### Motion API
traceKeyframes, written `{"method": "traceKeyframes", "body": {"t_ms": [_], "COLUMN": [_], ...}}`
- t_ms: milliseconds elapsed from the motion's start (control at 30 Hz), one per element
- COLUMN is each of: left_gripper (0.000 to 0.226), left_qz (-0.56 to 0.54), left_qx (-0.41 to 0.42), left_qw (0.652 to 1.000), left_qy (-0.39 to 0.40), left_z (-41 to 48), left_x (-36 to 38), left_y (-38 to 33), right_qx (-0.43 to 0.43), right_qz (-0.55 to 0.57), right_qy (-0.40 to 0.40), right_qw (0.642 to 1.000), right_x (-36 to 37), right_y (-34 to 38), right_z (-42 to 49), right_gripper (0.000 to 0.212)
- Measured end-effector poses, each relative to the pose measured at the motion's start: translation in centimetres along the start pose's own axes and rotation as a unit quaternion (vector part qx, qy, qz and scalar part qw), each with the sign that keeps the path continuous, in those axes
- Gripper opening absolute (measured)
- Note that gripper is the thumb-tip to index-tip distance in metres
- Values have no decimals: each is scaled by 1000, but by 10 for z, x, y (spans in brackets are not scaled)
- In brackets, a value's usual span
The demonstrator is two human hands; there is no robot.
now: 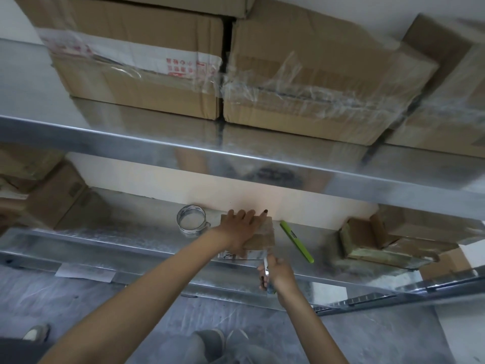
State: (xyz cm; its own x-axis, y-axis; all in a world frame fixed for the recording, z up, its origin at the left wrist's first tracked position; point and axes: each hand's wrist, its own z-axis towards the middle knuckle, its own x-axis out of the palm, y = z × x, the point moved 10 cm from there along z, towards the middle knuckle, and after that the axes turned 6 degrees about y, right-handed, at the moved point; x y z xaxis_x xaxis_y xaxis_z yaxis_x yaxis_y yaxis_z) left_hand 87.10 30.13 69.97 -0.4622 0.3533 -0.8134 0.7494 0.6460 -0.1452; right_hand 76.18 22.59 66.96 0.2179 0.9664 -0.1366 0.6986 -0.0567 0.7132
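A small brown cardboard box [263, 237] lies on the lower metal shelf [131, 240]. My left hand [240, 227] rests flat on top of it with fingers spread and straight. Just in front of the box, my right hand [275, 274] grips a slim pen-like tool [266, 266] whose tip points up at the box's near edge. A white label or paper [229, 256] peeks out under the box's front side.
A roll of clear tape [191, 222] stands left of the box. A green utility knife [296, 241] lies to its right. Taped cardboard parcels [388, 240] sit at the right, larger cartons [147, 64] on the upper shelf. Grey floor and feet below.
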Motion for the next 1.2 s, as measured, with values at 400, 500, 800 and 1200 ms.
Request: {"method": "traceKeyframes", "body": {"t_ms": [400, 500, 800, 1200], "left_gripper": [62, 54, 44, 39], "left_qz": [-166, -159, -37, -58], "left_qx": [-37, -100, -215, -284], "left_qw": [985, 982, 927, 895], "left_qy": [13, -11, -307, -338], "left_z": [-7, -8, -25, 10], "left_x": [-10, -9, -22, -22], "left_y": [9, 17, 14, 44], "right_qx": [-165, -184, -183, -151], "right_qz": [46, 27, 21, -124], "right_qy": [39, 48, 1, -37], "right_qw": [984, 981, 983, 980], "right_x": [-9, -7, -12, -15], "right_y": [58, 71, 99, 130], "right_z": [-45, -38, -22, 4], "right_gripper": [44, 46, 51, 50]}}
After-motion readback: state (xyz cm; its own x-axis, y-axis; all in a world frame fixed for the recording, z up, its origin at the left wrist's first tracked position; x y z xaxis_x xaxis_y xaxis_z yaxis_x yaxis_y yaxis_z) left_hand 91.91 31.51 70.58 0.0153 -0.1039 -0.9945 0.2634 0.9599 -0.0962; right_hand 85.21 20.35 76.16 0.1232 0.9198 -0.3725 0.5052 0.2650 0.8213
